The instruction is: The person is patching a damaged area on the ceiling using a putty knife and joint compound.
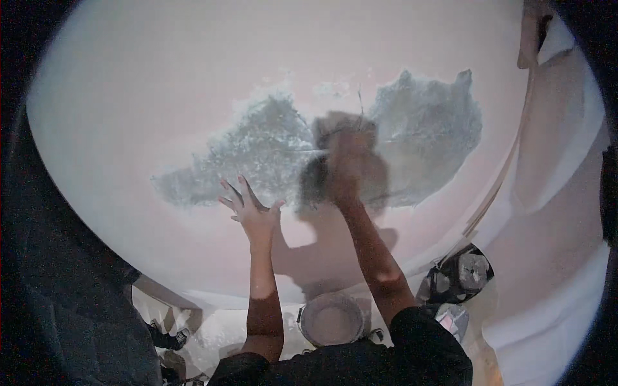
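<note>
A pale pinkish-white wall (167, 77) fills the view, with a wide, ragged grey patch (431, 122) across its middle. My left hand (255, 215) is at the patch's lower left edge, fingers spread and nothing in them. Higher up and to the right, my right hand (347, 164) reaches to the centre of the patch. It lies in dark shadow and is smeared, so its fingers do not show clearly. A dark blurred shape (344, 125) sits just above it; whether it is a held thing or only shadow, I cannot tell.
Below my arms stands a round bucket (331, 320) with pale contents. To its right are a black container (467, 275) and a small pale packet (452, 320). White sheeting (547, 161) hangs along the right. Dark covering (77, 289) is on the left.
</note>
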`<act>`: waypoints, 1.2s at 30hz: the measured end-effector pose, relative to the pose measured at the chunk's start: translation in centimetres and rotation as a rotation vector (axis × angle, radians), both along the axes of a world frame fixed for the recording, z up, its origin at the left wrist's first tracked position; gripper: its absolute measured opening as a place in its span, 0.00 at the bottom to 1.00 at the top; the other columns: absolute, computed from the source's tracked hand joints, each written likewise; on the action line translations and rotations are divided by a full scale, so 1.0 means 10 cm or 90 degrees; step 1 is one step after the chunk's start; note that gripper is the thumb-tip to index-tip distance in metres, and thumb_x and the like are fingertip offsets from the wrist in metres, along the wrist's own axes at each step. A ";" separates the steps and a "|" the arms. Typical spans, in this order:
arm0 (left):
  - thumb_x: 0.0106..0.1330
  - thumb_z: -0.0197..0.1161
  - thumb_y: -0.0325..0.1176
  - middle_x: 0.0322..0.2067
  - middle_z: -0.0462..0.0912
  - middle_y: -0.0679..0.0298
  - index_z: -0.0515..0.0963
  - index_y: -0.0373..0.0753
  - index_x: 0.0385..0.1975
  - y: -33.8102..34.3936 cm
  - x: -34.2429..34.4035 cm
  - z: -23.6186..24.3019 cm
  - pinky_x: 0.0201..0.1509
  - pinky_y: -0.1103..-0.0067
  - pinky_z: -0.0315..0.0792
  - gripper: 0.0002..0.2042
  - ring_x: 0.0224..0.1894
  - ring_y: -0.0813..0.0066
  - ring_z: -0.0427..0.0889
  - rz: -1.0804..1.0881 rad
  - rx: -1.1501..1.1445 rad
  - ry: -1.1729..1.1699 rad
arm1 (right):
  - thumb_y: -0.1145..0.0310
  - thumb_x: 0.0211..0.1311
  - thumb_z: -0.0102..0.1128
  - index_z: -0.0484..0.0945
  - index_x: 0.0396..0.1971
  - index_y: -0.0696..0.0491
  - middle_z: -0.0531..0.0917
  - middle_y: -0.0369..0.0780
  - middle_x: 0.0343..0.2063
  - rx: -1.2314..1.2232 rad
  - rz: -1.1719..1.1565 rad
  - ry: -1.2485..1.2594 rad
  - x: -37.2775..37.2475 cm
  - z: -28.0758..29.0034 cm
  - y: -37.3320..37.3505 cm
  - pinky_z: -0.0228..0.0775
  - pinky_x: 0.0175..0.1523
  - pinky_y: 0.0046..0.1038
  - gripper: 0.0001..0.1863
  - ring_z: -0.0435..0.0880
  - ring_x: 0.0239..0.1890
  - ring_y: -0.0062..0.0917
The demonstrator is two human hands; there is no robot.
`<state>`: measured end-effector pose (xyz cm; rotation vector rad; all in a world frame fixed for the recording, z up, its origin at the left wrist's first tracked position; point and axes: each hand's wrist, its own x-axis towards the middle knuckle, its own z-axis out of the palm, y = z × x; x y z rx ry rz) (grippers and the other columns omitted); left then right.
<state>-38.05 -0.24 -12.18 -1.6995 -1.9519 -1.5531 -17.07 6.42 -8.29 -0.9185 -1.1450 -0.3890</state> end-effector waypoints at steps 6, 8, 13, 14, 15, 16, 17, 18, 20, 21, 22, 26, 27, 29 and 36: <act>0.43 0.76 0.40 0.71 0.30 0.53 0.51 0.52 0.69 -0.03 -0.03 0.03 0.53 0.30 0.52 0.51 0.68 0.29 0.29 -0.014 0.003 0.025 | 0.56 0.65 0.46 0.66 0.60 0.52 0.64 0.51 0.62 -0.703 0.114 0.179 0.11 0.13 -0.11 0.37 0.72 0.43 0.26 0.54 0.69 0.42; 0.44 0.76 0.39 0.71 0.32 0.52 0.51 0.51 0.69 -0.02 0.08 0.09 0.56 0.33 0.53 0.50 0.69 0.31 0.32 -0.040 -0.003 0.040 | 0.55 0.64 0.46 0.71 0.53 0.53 0.68 0.51 0.58 -0.515 0.091 0.185 0.07 -0.26 0.35 0.42 0.70 0.45 0.23 0.59 0.66 0.42; 0.44 0.75 0.38 0.70 0.38 0.46 0.56 0.47 0.68 -0.18 -0.64 -0.12 0.64 0.48 0.57 0.48 0.70 0.38 0.42 -0.153 0.144 -0.066 | 0.54 0.60 0.52 0.72 0.51 0.53 0.72 0.49 0.54 0.023 -0.057 -0.387 -0.58 -0.13 -0.06 0.55 0.62 0.48 0.24 0.71 0.56 0.41; 0.44 0.76 0.38 0.70 0.40 0.45 0.58 0.46 0.67 -0.21 -0.83 -0.15 0.65 0.53 0.58 0.47 0.70 0.40 0.45 -0.118 0.144 -0.041 | 0.54 0.61 0.51 0.77 0.43 0.55 0.75 0.52 0.49 0.034 -0.025 -0.577 -0.50 -0.16 -0.10 0.62 0.59 0.41 0.20 0.73 0.53 0.41; 0.44 0.76 0.39 0.69 0.42 0.43 0.59 0.45 0.66 -0.25 -0.91 -0.12 0.66 0.58 0.58 0.46 0.70 0.43 0.48 -0.087 0.148 -0.018 | 0.56 0.61 0.52 0.77 0.43 0.56 0.76 0.51 0.47 -0.056 -0.099 -0.443 -0.34 -0.39 0.02 0.63 0.58 0.42 0.20 0.74 0.51 0.41; 0.44 0.76 0.39 0.69 0.42 0.43 0.59 0.45 0.66 -0.28 -0.94 -0.09 0.66 0.58 0.58 0.46 0.70 0.43 0.48 -0.078 0.152 -0.020 | 0.57 0.61 0.53 0.78 0.42 0.57 0.78 0.51 0.44 -0.146 -0.169 -0.306 -0.14 -0.62 0.20 0.63 0.57 0.42 0.19 0.75 0.50 0.42; 0.43 0.76 0.39 0.69 0.42 0.42 0.61 0.44 0.66 -0.35 -1.06 -0.08 0.66 0.58 0.58 0.45 0.69 0.42 0.49 -0.033 0.104 0.025 | 0.57 0.62 0.52 0.78 0.41 0.57 0.79 0.51 0.40 -0.213 -0.067 -0.151 -0.09 -0.45 0.06 0.64 0.55 0.43 0.19 0.77 0.46 0.43; 0.43 0.76 0.39 0.69 0.42 0.41 0.62 0.44 0.65 -0.40 -1.16 -0.06 0.66 0.58 0.57 0.44 0.69 0.42 0.49 0.008 0.058 0.069 | 0.57 0.64 0.51 0.79 0.39 0.58 0.80 0.52 0.37 -0.281 0.033 0.006 -0.03 -0.20 -0.11 0.65 0.52 0.45 0.19 0.78 0.43 0.44; 0.44 0.76 0.40 0.68 0.43 0.40 0.62 0.44 0.65 -0.37 -1.21 -0.06 0.66 0.58 0.58 0.44 0.69 0.42 0.50 -0.022 0.065 0.037 | 0.54 0.68 0.45 0.79 0.35 0.59 0.81 0.53 0.33 -0.280 -0.023 0.216 0.19 -0.19 0.00 0.66 0.44 0.47 0.22 0.79 0.38 0.44; 0.44 0.75 0.40 0.68 0.44 0.39 0.63 0.44 0.64 -0.37 -1.26 -0.08 0.66 0.57 0.58 0.43 0.68 0.41 0.52 -0.063 0.069 0.008 | 0.54 0.68 0.45 0.79 0.35 0.59 0.81 0.53 0.33 -0.283 -0.006 0.209 0.23 -0.21 0.05 0.66 0.44 0.47 0.22 0.79 0.38 0.44; 0.44 0.75 0.40 0.68 0.44 0.39 0.63 0.44 0.64 -0.39 -1.30 -0.08 0.66 0.57 0.58 0.43 0.68 0.41 0.52 -0.047 0.066 0.004 | 0.53 0.69 0.44 0.78 0.37 0.60 0.81 0.52 0.35 -0.240 -0.035 0.220 0.27 -0.24 0.05 0.66 0.46 0.47 0.23 0.79 0.39 0.45; 0.47 0.73 0.40 0.67 0.45 0.38 0.63 0.43 0.64 -0.38 -1.34 -0.06 0.66 0.58 0.58 0.40 0.67 0.40 0.53 -0.071 0.056 -0.016 | 0.54 0.68 0.44 0.65 0.60 0.57 0.71 0.52 0.57 -0.178 -0.500 0.063 -0.06 -0.46 0.35 0.65 0.57 0.43 0.27 0.72 0.56 0.43; 0.48 0.71 0.39 0.67 0.45 0.38 0.63 0.43 0.64 -0.28 -1.29 -0.02 0.66 0.58 0.58 0.40 0.67 0.39 0.52 -0.086 0.057 -0.001 | 0.54 0.68 0.45 0.58 0.64 0.55 0.64 0.50 0.61 -0.217 -0.364 0.007 -0.08 -0.87 0.68 0.61 0.60 0.43 0.30 0.66 0.61 0.43; 0.49 0.70 0.38 0.68 0.44 0.39 0.62 0.44 0.65 -0.22 -1.45 -0.20 0.66 0.55 0.57 0.39 0.68 0.37 0.50 -0.040 0.048 0.046 | 0.54 0.67 0.48 0.50 0.68 0.53 0.59 0.48 0.66 -0.304 -0.292 -0.034 -1.11 -0.45 0.30 0.50 0.67 0.44 0.35 0.59 0.66 0.45; 0.52 0.69 0.35 0.71 0.36 0.52 0.57 0.51 0.67 -0.35 -1.64 -0.27 0.60 0.36 0.48 0.40 0.70 0.35 0.40 -0.034 -0.111 0.015 | 0.65 0.60 0.51 0.80 0.41 0.57 0.81 0.46 0.41 -0.316 0.080 -0.587 -2.09 -0.04 -0.20 0.55 0.65 0.47 0.15 0.77 0.46 0.41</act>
